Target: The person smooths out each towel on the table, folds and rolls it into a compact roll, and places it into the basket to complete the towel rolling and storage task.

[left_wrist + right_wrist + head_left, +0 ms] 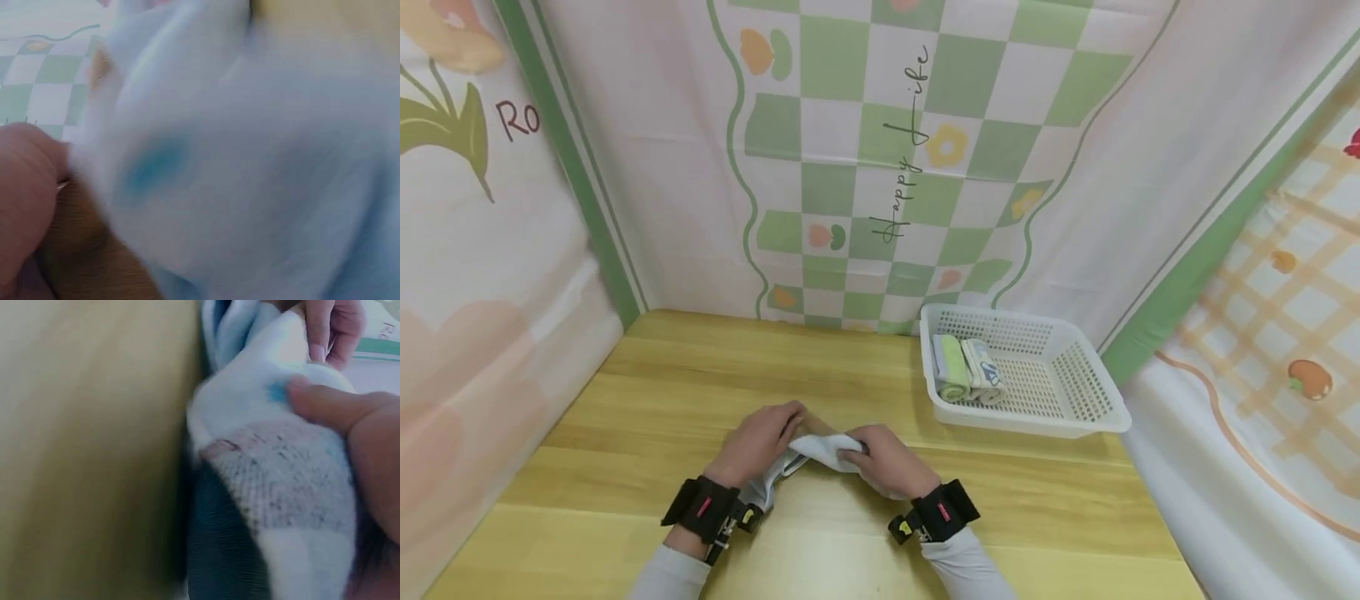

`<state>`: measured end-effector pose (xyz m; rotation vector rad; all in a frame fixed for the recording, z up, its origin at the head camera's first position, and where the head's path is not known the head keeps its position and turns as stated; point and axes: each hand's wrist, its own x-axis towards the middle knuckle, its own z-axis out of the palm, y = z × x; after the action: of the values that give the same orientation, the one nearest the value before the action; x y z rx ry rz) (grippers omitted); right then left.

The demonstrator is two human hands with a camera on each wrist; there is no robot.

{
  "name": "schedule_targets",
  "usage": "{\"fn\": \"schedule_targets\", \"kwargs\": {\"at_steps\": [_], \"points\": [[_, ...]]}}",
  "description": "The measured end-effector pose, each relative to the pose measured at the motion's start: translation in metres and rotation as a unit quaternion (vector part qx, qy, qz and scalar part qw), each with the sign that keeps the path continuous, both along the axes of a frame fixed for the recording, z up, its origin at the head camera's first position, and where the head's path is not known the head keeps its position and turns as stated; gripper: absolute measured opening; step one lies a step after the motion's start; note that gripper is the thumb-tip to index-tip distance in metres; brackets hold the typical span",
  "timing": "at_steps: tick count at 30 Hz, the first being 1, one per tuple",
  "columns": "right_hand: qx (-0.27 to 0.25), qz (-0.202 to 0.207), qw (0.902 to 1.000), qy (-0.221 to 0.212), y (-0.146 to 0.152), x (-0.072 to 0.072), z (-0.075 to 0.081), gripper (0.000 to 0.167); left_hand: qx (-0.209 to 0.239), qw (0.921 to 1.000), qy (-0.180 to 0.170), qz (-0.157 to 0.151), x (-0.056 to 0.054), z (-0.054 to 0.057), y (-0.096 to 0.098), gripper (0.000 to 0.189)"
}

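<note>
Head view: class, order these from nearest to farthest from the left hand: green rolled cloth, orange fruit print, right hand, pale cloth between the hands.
1. Pale cloth: touching the left hand.
2. Right hand: across, to its right.
3. Green rolled cloth: farther right, inside the basket.
4. Orange fruit print: far right, on the curtain.

Basket (pixel 1030 422) on table (pixel 1037 483), behind, right of cloth (pixel 826 450); rolls (pixel 953 367) in left end

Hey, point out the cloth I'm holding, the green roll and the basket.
Cloth (pixel 823 451): head view, on its pale middle stretch.
Green roll (pixel 953 365): head view, on its upper side.
Basket (pixel 1037 422): head view, on its front wall.
</note>
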<state>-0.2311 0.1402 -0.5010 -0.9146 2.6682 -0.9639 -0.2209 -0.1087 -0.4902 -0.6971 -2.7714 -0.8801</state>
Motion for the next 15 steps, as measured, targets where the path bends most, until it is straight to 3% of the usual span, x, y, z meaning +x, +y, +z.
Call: {"fn": "schedule_targets", "kwargs": {"at_steps": [5, 10, 12, 15], "points": [[-0.046, -0.014, 0.9987, -0.014, 0.003, -0.004, 0.016, 0.032, 0.021, 0.9997, -0.009, 0.014, -0.002, 0.008, 0.004, 0.025], [-0.045, -0.019, 0.9987, 0.013, 0.007, -0.009, 0.032, 0.04, 0.041, 0.9988, -0.022, 0.014, 0.0, 0.015, 0.009, 0.058], [-0.049, -0.018, 0.9985, 0.017, 0.008, -0.009, 0.038, 0.037, 0.025, 0.9996, -0.007, 0.013, 0.0, 0.014, 0.012, 0.067], [-0.068, -0.01, 0.9976, 0.011, 0.011, -0.011, 0.047, 0.031, 0.009, 0.9993, 0.031, 0.019, -0.002, 0.012, 0.012, 0.063]]}}
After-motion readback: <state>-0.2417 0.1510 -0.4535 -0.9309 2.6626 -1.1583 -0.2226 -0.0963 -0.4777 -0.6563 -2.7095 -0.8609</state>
